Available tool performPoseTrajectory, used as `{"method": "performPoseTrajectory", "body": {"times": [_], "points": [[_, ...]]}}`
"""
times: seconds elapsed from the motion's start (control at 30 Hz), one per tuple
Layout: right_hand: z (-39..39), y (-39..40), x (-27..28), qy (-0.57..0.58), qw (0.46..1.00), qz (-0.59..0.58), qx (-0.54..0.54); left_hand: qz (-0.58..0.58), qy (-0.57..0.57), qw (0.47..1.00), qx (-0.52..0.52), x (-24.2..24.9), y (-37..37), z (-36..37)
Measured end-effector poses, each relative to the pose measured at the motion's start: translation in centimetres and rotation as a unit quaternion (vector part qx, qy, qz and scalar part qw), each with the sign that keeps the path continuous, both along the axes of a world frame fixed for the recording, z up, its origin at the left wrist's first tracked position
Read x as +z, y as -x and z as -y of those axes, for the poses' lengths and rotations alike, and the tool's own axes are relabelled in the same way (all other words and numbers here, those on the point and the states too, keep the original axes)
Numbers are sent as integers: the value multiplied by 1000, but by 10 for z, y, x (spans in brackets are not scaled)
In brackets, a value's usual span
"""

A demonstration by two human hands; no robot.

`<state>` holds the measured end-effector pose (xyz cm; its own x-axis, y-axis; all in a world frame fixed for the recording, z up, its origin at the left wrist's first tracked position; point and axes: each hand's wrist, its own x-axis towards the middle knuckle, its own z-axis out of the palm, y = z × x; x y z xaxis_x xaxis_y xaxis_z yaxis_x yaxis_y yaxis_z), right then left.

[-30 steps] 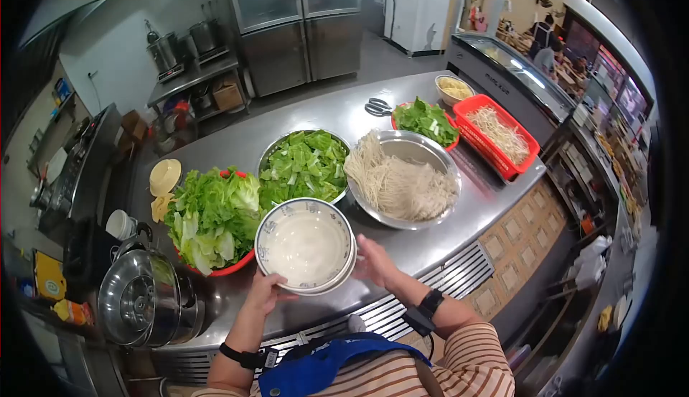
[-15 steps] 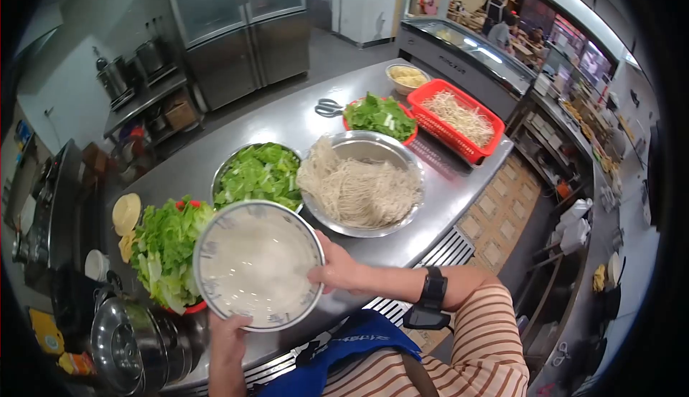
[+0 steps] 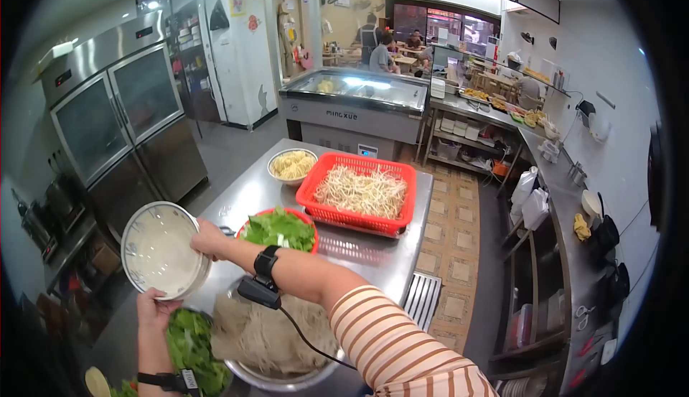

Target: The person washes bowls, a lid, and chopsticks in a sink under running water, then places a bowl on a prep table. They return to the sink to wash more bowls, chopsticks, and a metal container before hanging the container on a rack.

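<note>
A white bowl (image 3: 159, 253) with a blue patterned rim is tilted in the air, its inside facing me and nothing visible in it. My left hand (image 3: 153, 309) grips its lower edge. On the far right side of the rim, my right hand (image 3: 211, 240) is closed round it. Beneath my right forearm, rice vermicelli (image 3: 276, 332) fills a steel basin (image 3: 287, 384), partly hidden by the arm. Cut leafy greens (image 3: 192, 347) lie close to my left wrist. Past my right arm, a red basket holds more greens (image 3: 278, 229).
A red basket (image 3: 406, 207) of bean sprouts (image 3: 362, 192) and a bowl of yellow shreds (image 3: 293, 164) stand at the steel table's far end. Beyond are a display freezer (image 3: 352, 113) and a steel refrigerator (image 3: 118, 110). A side counter (image 3: 560, 210) runs along the right; people sit farther back.
My view has swung up and right. Both hands have carried the bowl forward, away from my body, past the vermicelli basin, and it is more tilted.
</note>
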<state>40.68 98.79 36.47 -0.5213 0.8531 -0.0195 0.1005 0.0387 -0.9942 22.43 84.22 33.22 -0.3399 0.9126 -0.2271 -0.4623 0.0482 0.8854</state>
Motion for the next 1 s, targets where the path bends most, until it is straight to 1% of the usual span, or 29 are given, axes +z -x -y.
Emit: {"method": "performPoseTrajectory", "body": {"times": [0.03,0.1,0.17,0.2,0.27,0.3,0.33,0.4,0.43,0.47,0.57,0.6,0.67,0.77,0.8,0.9,0.93,0.97,1.0], "points": [[-27,9,-25,12,1000,16,-11,4,10,1000,-13,-18,9,-22],[-55,10,-48,32,998,40,-40,32,46,998,-24,-54,18,-62],[-98,29,-105,40,994,92,-48,59,78,995,-33,-76,22,-87],[-105,28,-111,47,990,120,-53,72,91,993,-35,-86,19,-93],[-113,27,-129,-28,983,171,-64,105,134,985,-30,-110,20,-103],[-110,23,-126,-65,976,198,-67,124,140,982,-23,-119,22,-104],[-115,27,-124,-85,965,245,-28,142,145,979,-15,-126,24,-103],[-118,30,-123,-108,953,284,8,166,154,974,4,-136,31,-102],[-117,32,-120,-121,946,300,28,151,152,977,7,-140,37,-101],[-117,30,-116,-69,945,315,49,136,147,980,11,-145,42,-102],[-117,37,-132,-171,910,372,66,81,125,989,24,-171,61,-105],[-112,42,-137,-198,905,375,34,61,117,991,29,-176,65,-105],[-101,53,-149,-253,890,378,-26,56,112,991,36,-174,59,-103],[-89,63,-159,-404,822,380,-130,73,130,988,32,-164,60,-91],[-89,66,-160,-411,810,404,-107,84,137,987,26,-158,59,-88],[-91,60,-146,-441,761,474,-45,52,196,974,104,-117,39,-71],[-85,56,-130,-453,743,492,-20,-21,200,973,113,-105,31,-60],[-76,51,-117,-460,726,511,7,-69,182,972,132,-96,24,-49],[-67,47,-102,-458,734,501,29,-118,162,968,153,-87,19,-35]]}}
